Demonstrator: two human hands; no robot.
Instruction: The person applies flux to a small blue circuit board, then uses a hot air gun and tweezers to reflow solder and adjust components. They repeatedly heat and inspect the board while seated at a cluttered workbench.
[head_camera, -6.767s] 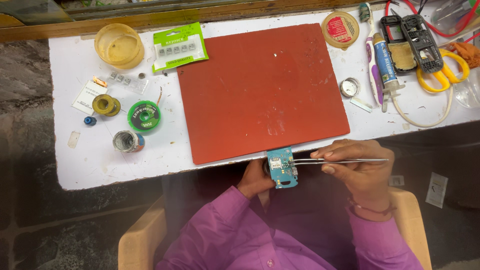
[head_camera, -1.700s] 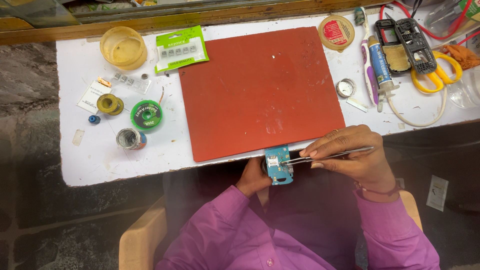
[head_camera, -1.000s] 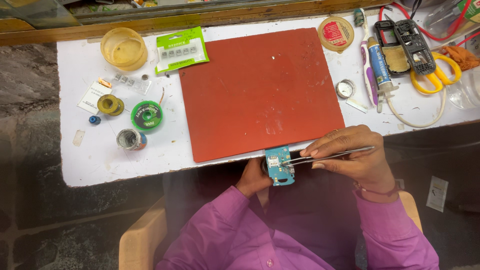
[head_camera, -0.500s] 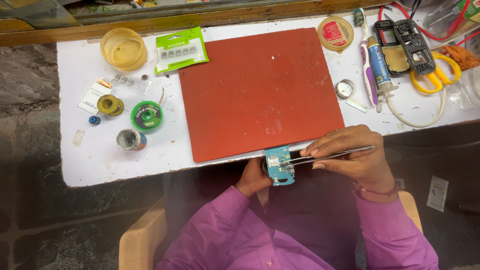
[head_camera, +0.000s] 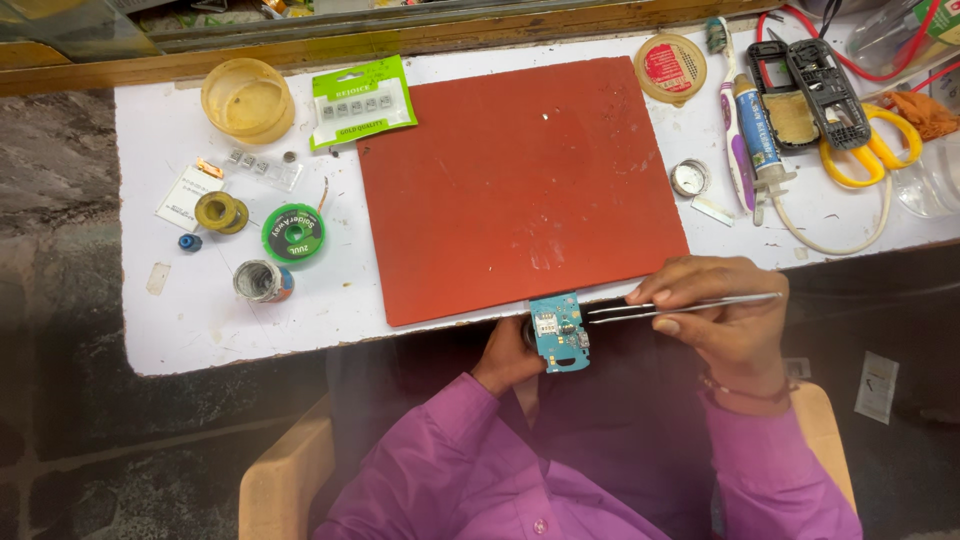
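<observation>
- Gripping a small blue circuit board (head_camera: 558, 332) from below, the left hand (head_camera: 507, 358) keeps it just off the table's (head_camera: 200, 320) near edge;
- right hand (head_camera: 722, 312) pinches metal tweezers (head_camera: 680, 305), tips at the board's right side;
- red mat (head_camera: 515, 180) lies just beyond; green solder-wick spool (head_camera: 294, 232) sits left; yellow scissors (head_camera: 868, 150) far right.

A small blue circuit board (head_camera: 559, 331) is sitting face up in the left grip (head_camera: 510, 355). Thin metal tweezers (head_camera: 680, 304), pinched in the right grip (head_camera: 718, 312), are lying level, tips touching its right edge.
</observation>
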